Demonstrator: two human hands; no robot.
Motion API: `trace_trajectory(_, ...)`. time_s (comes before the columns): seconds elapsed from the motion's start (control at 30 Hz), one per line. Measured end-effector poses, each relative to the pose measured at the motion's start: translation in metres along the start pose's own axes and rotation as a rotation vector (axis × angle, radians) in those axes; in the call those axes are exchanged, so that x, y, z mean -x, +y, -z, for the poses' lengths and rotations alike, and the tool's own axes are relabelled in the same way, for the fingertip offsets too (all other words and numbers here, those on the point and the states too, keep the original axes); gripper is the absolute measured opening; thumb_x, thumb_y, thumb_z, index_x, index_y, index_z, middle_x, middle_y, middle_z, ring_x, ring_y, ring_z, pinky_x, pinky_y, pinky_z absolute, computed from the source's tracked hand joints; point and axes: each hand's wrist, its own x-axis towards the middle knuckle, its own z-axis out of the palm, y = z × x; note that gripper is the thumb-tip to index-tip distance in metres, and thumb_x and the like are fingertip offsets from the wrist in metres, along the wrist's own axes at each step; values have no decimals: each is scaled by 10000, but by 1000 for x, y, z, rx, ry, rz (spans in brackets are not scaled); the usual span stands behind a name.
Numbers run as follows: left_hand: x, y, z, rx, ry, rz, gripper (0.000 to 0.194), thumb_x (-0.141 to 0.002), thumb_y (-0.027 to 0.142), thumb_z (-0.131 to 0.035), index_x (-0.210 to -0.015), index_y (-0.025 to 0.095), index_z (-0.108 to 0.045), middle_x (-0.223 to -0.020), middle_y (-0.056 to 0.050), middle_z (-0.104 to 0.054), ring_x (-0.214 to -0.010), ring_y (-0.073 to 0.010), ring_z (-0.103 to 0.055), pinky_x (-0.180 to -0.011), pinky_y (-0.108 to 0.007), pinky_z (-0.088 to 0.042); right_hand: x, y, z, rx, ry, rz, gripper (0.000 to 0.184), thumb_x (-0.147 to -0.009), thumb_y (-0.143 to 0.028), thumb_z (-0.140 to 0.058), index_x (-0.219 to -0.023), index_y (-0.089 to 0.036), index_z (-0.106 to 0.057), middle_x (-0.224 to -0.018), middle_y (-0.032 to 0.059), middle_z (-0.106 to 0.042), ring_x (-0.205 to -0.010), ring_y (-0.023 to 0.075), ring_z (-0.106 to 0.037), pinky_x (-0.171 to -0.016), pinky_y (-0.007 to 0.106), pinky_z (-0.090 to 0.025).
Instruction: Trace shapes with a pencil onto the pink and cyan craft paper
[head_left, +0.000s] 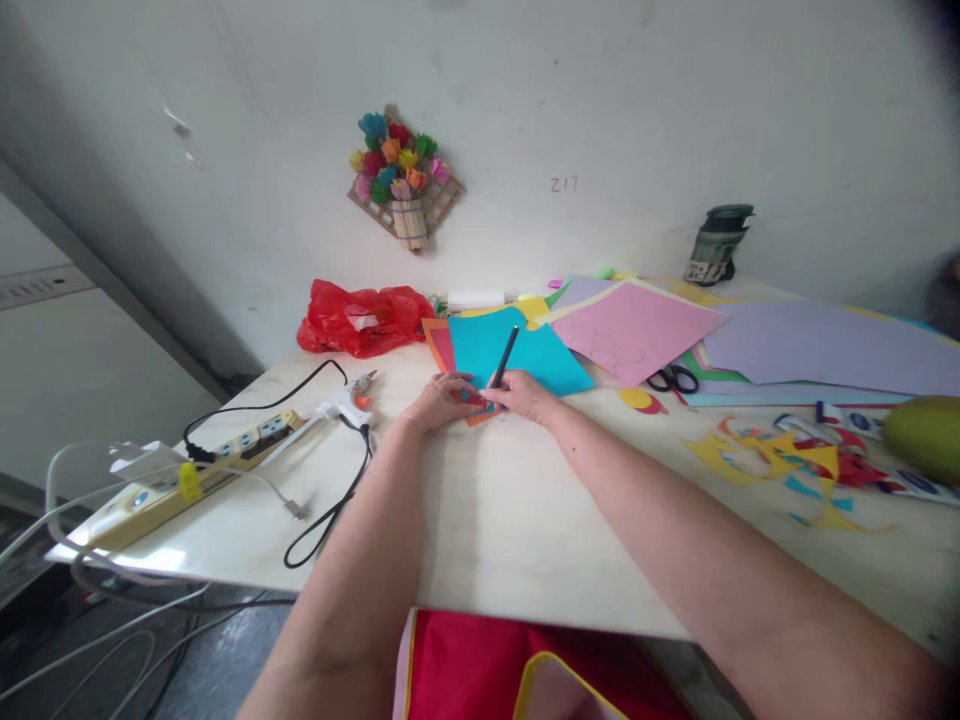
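In the head view, my right hand [525, 394] is closed round a black pen [507, 352]. The pen's upper end leans up and to the right; its tip is hidden by my fingers. Opposite it, my left hand [441, 402] rests on the near edge of a blue paper sheet [517, 350], fingers stretched out and thumb apart. A small reddish patch shows between the two hands, too small to make out. Orange and red paper [439, 342] sticks out from under the blue sheet at its left.
Left: a power strip [247, 440], glue gun [349, 402] and cords. Behind: a red plastic bag [367, 318]. Right: pink paper [637, 325], purple paper [825, 345], scissors [673, 379], yellow paper scraps [727, 460], a green round object [926, 438], and a dark bottle [718, 245] by the wall.
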Motion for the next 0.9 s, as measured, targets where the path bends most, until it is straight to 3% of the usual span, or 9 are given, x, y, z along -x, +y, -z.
trace_trajectory(0.9, 0, 1, 1, -21, -12, -24, 264, -646, 478, -643, -844, 307, -680, -1144, 15, -551, -1130, -223, -421, -979, -329, -301, 0, -1, 2, -86, 23, -17, 117, -702, -247, -559, -691, -130, -557, -541, -1, -551, -501, 90, -505, -485, 192, -372)
